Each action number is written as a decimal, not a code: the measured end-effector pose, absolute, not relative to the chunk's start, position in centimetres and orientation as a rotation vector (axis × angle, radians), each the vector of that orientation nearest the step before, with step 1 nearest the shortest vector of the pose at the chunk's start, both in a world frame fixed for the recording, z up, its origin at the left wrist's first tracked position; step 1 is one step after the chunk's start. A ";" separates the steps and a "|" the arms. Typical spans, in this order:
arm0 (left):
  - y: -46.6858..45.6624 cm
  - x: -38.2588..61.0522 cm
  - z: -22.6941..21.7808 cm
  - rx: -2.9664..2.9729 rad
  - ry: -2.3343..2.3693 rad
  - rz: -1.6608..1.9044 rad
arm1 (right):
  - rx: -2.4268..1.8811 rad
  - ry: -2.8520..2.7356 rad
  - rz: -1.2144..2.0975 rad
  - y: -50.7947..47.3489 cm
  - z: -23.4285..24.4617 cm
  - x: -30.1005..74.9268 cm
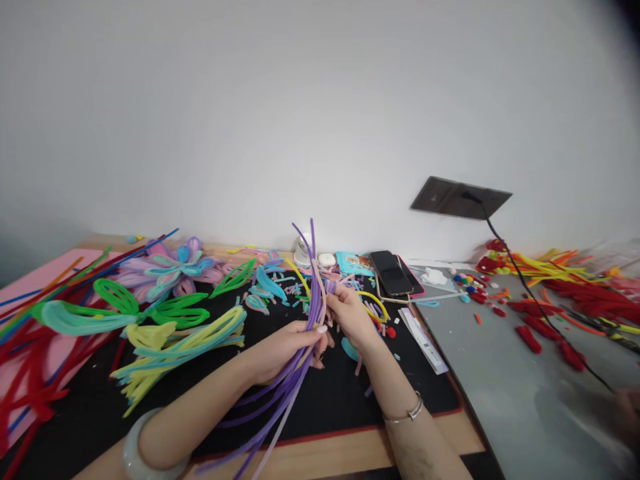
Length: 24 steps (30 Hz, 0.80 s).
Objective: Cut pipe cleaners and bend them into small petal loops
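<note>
Head view: left hand [295, 343] pinches purple pipe cleaners [315, 303], gathered but loose-ended; right hand [345, 310] pinches strands [329, 285] at one o'clock; the ten-o'clock flower [180, 268] looks complete.

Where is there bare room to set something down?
Widest: the grey table between the black mat and red pieces. Smaller: the mat's front, between right forearm and white strip. Crowded: the mat's left, with green loops and flower, and its back.
</note>
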<state>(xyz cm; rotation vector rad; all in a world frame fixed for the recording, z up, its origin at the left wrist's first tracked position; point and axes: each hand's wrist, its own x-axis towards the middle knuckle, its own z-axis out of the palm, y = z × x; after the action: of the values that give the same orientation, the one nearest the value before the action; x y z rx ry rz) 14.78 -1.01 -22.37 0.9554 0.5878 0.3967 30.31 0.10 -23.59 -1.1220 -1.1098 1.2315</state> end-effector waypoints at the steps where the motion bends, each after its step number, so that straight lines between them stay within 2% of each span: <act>1: -1.0 14.7 -22.3 0.972 0.586 0.373 | -1.106 -1.124 1.261 0.1 -23.7 30.3; 6: -0.9 14.7 -22.6 1.052 0.659 0.348 | -1.138 -1.130 1.253 0.2 -23.4 30.3; 11: -0.9 14.9 -23.2 1.108 0.740 0.432 | -1.173 -1.054 0.750 -0.3 -21.9 30.4; 14: -0.8 15.0 -23.4 1.154 0.779 0.430 | -1.186 -1.183 0.593 -0.6 -21.4 30.3; 18: -0.8 15.1 -23.8 1.260 0.826 0.430 | -1.243 -1.395 0.609 -0.7 -21.7 30.2; 24: -0.8 15.2 -24.2 1.310 0.855 0.429 | -1.205 -1.316 0.846 -0.4 -21.8 30.3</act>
<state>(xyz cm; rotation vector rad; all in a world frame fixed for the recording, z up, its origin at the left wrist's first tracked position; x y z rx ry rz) 15.16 -0.82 -24.17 1.3098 0.8551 0.4293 30.34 -0.35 -21.83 -1.2045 -1.3156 0.8464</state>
